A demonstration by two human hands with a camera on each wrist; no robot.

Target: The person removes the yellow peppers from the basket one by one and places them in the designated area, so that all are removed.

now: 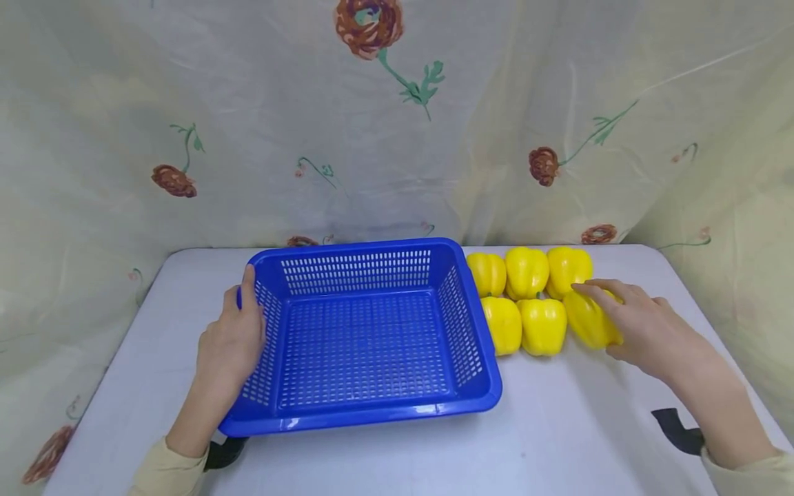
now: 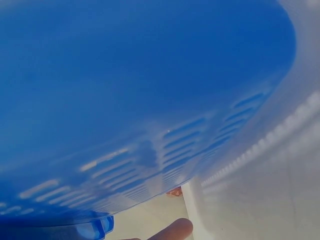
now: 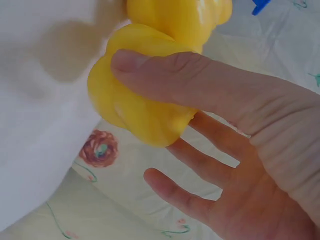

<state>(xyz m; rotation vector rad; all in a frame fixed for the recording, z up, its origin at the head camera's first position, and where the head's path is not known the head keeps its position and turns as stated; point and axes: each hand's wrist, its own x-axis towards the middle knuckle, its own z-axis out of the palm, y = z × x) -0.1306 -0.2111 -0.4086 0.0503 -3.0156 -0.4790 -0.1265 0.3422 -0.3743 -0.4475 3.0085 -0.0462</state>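
A blue plastic basket point(image 1: 366, 351) with slotted walls stands on the table, nothing inside it. My left hand point(image 1: 232, 337) grips its left rim, thumb on top; in the left wrist view the basket's wall point(image 2: 150, 75) fills most of the picture and one fingertip point(image 2: 175, 230) shows below. My right hand point(image 1: 651, 331) holds a yellow bell pepper point(image 1: 589, 320) at the right end of the front row. In the right wrist view the thumb point(image 3: 155, 72) lies across this pepper point(image 3: 145, 112), with other fingers behind it. Several more yellow bell peppers point(image 1: 543, 327) sit in two rows beside the basket.
The table point(image 1: 558, 427) has a white top. A pale floral curtain point(image 1: 260, 124) hangs behind it and on both sides. A black strap point(image 1: 679, 430) shows at the right wrist and another black strap point(image 1: 225, 453) at the left.
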